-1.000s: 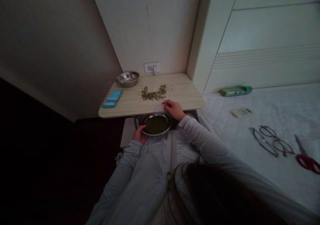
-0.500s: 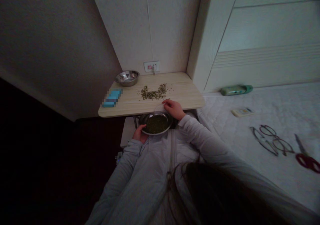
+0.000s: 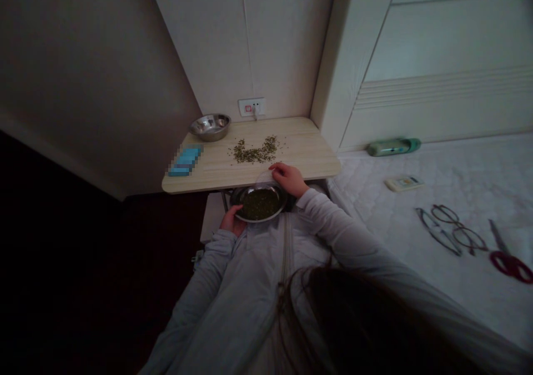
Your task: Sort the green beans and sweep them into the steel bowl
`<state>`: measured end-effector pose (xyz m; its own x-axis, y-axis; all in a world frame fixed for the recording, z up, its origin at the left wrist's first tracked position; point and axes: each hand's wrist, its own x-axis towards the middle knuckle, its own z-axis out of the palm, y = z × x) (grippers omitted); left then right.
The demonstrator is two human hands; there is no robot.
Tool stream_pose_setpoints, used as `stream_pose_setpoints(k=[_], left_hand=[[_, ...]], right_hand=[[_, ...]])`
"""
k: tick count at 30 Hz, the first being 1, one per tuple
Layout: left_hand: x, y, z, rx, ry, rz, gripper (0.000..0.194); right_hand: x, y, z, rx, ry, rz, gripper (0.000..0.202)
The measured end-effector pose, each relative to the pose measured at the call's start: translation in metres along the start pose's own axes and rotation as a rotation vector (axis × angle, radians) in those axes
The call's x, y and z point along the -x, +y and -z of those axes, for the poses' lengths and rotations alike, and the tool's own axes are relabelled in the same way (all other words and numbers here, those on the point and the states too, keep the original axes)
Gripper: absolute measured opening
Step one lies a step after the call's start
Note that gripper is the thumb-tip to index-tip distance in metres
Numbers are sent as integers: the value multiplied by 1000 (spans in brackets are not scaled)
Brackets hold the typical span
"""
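Observation:
My left hand (image 3: 233, 222) grips the left rim of a shiny metal bowl (image 3: 259, 220), thumb over the edge. Small green beans or seeds (image 3: 260, 202) fill the bowl, which sits at my lap just below the table's front edge. My right hand (image 3: 290, 179) is closed at the bowl's far right side, fingers pinching a thin, clear, rounded sheet (image 3: 265, 177) over the table edge. Its exact kind is hard to make out. Past it, more of the same small grains (image 3: 255, 152) lie scattered in a U-shaped patch on the wooden table (image 3: 308, 142).
A second metal bowl (image 3: 210, 127) stands at the table's back left, behind a blue pixelated object (image 3: 185, 160). On the white bed (image 3: 375, 219) at right lie a green bottle (image 3: 393, 147), a remote (image 3: 403, 183), glasses (image 3: 468, 238) and red-handled scissors (image 3: 510, 264). A wall socket (image 3: 252, 107) holds a plug.
The view has shifted slightly, so everything sits a little higher. Both hands keep their places at the bowl and the clear sheet; the grain patch looks the same.

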<state>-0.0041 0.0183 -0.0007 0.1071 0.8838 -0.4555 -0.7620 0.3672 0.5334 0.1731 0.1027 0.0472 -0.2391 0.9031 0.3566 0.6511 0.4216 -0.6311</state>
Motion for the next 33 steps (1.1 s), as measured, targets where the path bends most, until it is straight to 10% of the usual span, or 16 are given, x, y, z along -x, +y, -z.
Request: stream_pose_setpoints(k=[33], left_hand=[[-2,-1,3,-16,-4,-3,25]], right_hand=[[2,-2,2,11,-15,-20,29]])
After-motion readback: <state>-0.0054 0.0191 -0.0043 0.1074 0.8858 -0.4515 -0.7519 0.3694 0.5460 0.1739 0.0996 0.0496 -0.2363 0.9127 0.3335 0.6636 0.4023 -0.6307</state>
